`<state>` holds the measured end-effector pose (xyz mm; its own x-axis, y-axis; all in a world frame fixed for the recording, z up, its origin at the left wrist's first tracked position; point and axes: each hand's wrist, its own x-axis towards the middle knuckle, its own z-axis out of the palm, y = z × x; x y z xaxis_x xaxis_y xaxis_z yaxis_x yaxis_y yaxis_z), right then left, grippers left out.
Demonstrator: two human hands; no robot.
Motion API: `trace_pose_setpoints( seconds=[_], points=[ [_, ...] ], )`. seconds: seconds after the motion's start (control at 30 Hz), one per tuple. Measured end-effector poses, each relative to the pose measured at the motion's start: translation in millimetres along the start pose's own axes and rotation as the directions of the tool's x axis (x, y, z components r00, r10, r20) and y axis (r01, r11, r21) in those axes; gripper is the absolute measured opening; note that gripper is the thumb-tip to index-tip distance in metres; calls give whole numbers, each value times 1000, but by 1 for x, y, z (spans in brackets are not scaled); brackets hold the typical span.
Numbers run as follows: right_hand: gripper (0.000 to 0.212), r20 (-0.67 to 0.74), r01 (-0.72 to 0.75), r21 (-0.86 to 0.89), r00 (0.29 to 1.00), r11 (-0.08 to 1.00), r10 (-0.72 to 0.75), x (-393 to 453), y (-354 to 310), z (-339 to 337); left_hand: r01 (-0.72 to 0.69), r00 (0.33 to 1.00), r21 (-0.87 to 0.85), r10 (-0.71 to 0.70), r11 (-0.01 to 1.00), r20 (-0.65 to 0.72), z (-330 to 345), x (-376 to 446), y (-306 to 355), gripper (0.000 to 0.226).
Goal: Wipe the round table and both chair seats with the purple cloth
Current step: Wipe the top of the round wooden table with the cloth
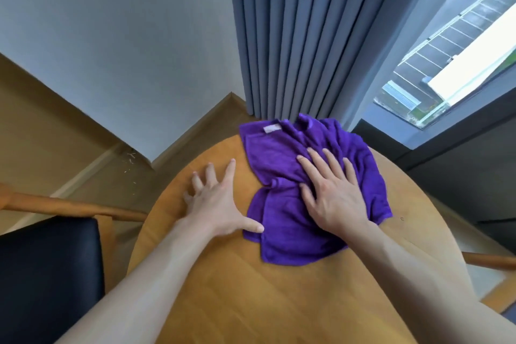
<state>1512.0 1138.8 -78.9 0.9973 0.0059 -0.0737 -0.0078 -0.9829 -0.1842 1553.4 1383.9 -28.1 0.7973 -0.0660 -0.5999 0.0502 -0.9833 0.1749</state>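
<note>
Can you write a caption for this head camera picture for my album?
Right hand presses purple cloth on round table; left hand beside it.

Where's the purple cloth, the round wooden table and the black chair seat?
purple cloth [282,159]: head view, flat upper-left part.
round wooden table [251,296]: head view, bare top near the person.
black chair seat [47,268]: head view, middle of the cushion.

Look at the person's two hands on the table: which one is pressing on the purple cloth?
The right hand lies flat on the purple cloth. The left hand is spread on the bare wooden table beside it, only its thumb reaching the cloth's edge.
</note>
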Motion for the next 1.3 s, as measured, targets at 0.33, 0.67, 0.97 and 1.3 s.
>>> trace_pose_setpoints(
  seconds=[0.33,0.67,0.97,1.3],
  points=[
    [63,-101,-370,212,912,905,397,4,26,-6,-226,968,136,208,965,138,22,0,98,157],
    [65,-47,-300,238,946,924,319,2,72,-24,-210,974,214,186,954,126,33,-2,99,166],
    [76,79,41,175,995,984,-56,-12,12,-15,-203,976,204,182,958,118,34,-2,99,157],
    [71,-6,-290,-2,957,957,290,-11,60,-8,-182,981,257,156,949,119,29,-8,110,160]
  ],
)
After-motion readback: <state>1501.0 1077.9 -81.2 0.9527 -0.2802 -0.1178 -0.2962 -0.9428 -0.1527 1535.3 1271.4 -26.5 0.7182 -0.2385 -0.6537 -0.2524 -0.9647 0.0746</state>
